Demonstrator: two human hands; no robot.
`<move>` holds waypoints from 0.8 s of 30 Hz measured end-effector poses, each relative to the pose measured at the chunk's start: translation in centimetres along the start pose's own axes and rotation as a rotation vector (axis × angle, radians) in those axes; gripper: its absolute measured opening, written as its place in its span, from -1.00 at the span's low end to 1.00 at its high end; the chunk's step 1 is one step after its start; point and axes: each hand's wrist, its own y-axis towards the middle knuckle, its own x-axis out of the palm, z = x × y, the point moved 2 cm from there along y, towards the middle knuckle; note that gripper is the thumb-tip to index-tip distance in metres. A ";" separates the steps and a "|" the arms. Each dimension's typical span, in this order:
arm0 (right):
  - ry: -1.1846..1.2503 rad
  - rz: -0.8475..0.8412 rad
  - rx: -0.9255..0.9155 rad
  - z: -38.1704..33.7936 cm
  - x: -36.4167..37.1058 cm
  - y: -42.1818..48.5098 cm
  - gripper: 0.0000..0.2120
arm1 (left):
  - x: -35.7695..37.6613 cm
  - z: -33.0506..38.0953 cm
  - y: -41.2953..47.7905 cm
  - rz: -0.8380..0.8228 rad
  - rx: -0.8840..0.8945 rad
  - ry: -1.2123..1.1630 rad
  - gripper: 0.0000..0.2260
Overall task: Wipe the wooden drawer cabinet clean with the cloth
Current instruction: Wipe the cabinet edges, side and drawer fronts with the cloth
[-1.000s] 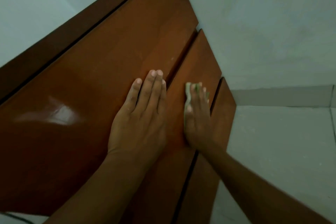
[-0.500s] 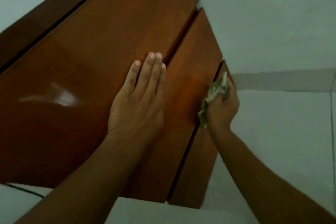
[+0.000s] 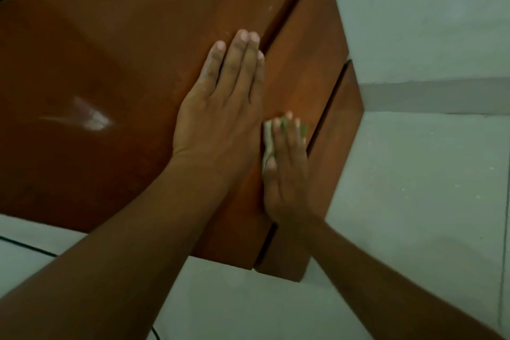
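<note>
Looking down on a cabinet (image 3: 110, 63) of brown wood, filling the picture from 9 to 1 o'clock. Split by two dark gaps into three panels: widest at 9 o'clock, narrowest at 3. Resting flat on the widest panel with the left hand (image 3: 220, 119), near centre, fingers straight and close together, tips toward 12 o'clock, just beside the first gap. Pressing a cloth (image 3: 268, 146) against the middle panel with the right hand (image 3: 287, 174), at 4 o'clock of the left; touching it or just beside, cannot tell which. Fingers (image 3: 288, 143) straight there too, laid over the cloth and not curled round it. Pale green cloth mostly hidden, showing only at 9 o'clock of those fingers and between the fingertips. Hands side by side, both spread flat. Bright glare on the wood at 9 o'clock. Pale floor (image 3: 414, 215) from 3 to 6 o'clock, wall (image 3: 427, 8) at 1 to 2, thin dark cable (image 3: 27, 246) at 8.
</note>
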 end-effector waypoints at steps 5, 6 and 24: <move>-0.015 0.088 0.220 5.8 -1.8 8.2 -0.51 | 1.3 1.2 -1.1 0.014 0.034 0.009 -0.45; -0.011 0.110 0.271 6.2 -2.4 9.7 -0.52 | 1.3 1.0 -1.0 0.023 0.029 0.017 -0.46; 0.129 0.024 -0.144 -6.8 -3.6 8.5 -0.64 | 4.1 8.4 -15.7 -0.108 -0.108 -0.342 -0.36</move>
